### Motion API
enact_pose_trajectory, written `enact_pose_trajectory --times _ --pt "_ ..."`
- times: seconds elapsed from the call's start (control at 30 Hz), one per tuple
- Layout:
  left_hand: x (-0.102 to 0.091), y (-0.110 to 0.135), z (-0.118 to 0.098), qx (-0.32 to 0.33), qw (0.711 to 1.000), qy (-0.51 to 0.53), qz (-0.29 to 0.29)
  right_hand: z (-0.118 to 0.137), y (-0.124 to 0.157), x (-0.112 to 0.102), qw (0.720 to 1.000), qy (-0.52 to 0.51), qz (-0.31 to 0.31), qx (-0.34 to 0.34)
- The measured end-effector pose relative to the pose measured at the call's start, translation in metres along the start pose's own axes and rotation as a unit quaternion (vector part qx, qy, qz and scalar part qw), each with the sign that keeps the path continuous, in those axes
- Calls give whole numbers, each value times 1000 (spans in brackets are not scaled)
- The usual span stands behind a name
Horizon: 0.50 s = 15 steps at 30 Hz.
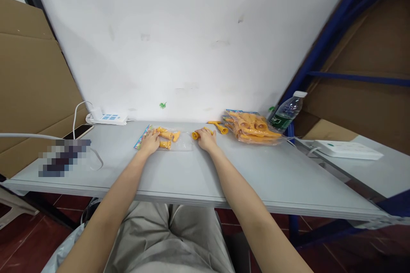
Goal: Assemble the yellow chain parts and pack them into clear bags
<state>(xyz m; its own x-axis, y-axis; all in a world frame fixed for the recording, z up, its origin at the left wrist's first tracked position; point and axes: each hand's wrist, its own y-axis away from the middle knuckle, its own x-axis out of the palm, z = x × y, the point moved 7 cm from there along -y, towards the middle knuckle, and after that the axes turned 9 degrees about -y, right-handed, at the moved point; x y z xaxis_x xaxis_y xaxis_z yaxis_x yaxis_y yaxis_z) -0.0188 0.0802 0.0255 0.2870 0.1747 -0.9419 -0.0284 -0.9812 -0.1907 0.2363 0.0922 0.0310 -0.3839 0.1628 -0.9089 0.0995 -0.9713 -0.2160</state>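
Note:
My left hand (150,140) rests on a clear plastic packet (173,140) that holds several small orange plastic toys, lying on the grey table (166,175). Its fingers press down on the packet's left end, close to the coloured header card (142,136). My right hand (206,138) is curled around a loose orange toy piece (195,135) just right of the packet's open end. Another loose orange piece (219,126) lies behind the right hand.
A stack of filled packets of orange toys (251,127) sits at the back right, with a water bottle (286,113) beside it. A white power strip (107,117) and a phone (78,131) lie back left. A second white box (346,149) rests on the neighbouring table.

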Motion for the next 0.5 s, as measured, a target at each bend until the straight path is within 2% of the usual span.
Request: enact_pose_trajectory --times 0.17,0.27,0.43,0.5 --pt "1 -2 1 7 1000 24 3 5 7 -17 999 22 22 9" --pt "2 -3 3 1 999 33 5 11 9 -27 999 -1 30 -16" --pt "5 -5 7 -9 999 47 -4 35 11 -16 987 -69 103 -102" --pt "7 -7 6 0 999 54 -7 46 13 -11 984 -72 107 -126"
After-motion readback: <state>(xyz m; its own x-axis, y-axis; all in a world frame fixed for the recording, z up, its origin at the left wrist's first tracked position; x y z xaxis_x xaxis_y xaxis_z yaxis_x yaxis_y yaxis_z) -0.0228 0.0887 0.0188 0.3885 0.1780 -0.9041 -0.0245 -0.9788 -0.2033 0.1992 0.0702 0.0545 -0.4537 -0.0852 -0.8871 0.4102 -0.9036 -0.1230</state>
